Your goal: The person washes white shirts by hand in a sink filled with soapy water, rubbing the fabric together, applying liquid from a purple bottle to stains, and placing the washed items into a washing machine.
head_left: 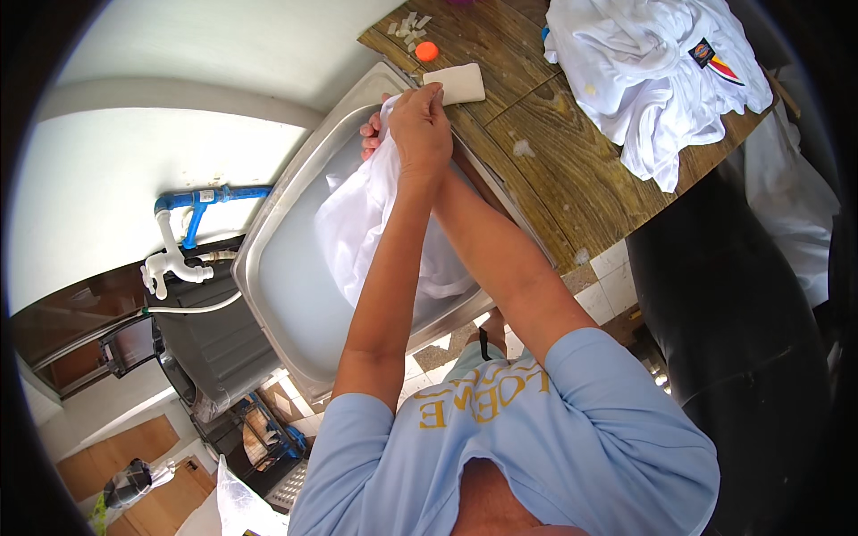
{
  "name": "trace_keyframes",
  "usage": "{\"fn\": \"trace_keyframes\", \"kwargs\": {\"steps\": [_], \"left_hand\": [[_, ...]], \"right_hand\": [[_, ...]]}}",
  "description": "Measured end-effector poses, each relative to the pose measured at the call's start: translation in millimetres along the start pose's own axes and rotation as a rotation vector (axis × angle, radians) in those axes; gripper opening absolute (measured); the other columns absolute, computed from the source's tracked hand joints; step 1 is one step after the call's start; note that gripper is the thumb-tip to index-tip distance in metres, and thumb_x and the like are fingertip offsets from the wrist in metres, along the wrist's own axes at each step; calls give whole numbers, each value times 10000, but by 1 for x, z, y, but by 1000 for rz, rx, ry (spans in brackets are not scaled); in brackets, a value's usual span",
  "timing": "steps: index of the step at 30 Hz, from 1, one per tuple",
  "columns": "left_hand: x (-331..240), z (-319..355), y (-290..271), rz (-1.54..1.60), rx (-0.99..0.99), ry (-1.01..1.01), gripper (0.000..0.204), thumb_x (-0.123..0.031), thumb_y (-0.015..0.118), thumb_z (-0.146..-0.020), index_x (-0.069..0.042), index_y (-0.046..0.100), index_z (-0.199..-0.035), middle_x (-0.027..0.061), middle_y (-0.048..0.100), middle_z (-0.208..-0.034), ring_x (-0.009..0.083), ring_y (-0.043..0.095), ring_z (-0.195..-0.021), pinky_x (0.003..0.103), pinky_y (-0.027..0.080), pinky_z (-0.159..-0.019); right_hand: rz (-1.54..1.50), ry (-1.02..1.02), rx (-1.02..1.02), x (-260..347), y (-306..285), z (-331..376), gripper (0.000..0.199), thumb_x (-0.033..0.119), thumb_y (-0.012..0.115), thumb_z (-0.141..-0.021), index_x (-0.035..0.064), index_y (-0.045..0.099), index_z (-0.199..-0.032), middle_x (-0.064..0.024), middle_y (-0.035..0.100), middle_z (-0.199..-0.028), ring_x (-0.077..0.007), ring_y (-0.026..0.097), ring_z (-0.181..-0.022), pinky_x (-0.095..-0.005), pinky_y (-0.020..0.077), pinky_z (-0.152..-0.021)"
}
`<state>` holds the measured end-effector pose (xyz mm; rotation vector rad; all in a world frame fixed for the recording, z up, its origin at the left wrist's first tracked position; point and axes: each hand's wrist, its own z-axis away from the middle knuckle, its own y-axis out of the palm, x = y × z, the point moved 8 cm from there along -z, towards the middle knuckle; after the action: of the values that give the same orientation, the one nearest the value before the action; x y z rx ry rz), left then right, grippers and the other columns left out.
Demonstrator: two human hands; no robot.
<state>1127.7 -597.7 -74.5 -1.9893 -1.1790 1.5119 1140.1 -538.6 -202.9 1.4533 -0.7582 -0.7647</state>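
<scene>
A wet white cloth (357, 214) hangs from my hands into a stainless steel sink basin (259, 259) of cloudy, bluish water. My forearms cross, the left over the right. At the basin's far end my left hand (418, 129) is closed on the bunched top of the cloth. My right hand (369, 140) lies mostly hidden behind it, and its curled fingers show on the cloth's left side. Just beyond my left fingertips, a pale cream rectangular block (456, 83) rests at the edge of the wood-patterned counter (509, 152).
An orange round cap (426, 51) and several small whitish pieces (410, 27) lie at the counter's far end. White garments (652, 80) are heaped on its right. Left of the basin, a white tap (170, 263) on blue pipe stands above a dark grey appliance (214, 348).
</scene>
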Motion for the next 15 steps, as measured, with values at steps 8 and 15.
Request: {"fn": "trace_keyframes", "kwargs": {"steps": [8, 15], "left_hand": [[2, 5, 12, -132, 117, 33, 207, -166, 610, -881, 2, 678, -983, 43, 654, -807, 108, 582, -699, 247, 450, -621], [7, 5, -14, 190, 281, -85, 214, -156, 615, -886, 3, 679, -1013, 16, 655, -834, 88, 580, -713, 225, 459, -630]], "right_hand": [[-287, 142, 33, -13, 8, 13, 322, 453, 469, -919, 158, 493, -1044, -100, 499, -754, -244, 486, -619, -410, 442, -575], [90, -30, 10, 3, -9, 4, 308, 391, 507, -911, 110, 584, -1011, -72, 565, -780, -187, 566, -714, -362, 478, -638]]}}
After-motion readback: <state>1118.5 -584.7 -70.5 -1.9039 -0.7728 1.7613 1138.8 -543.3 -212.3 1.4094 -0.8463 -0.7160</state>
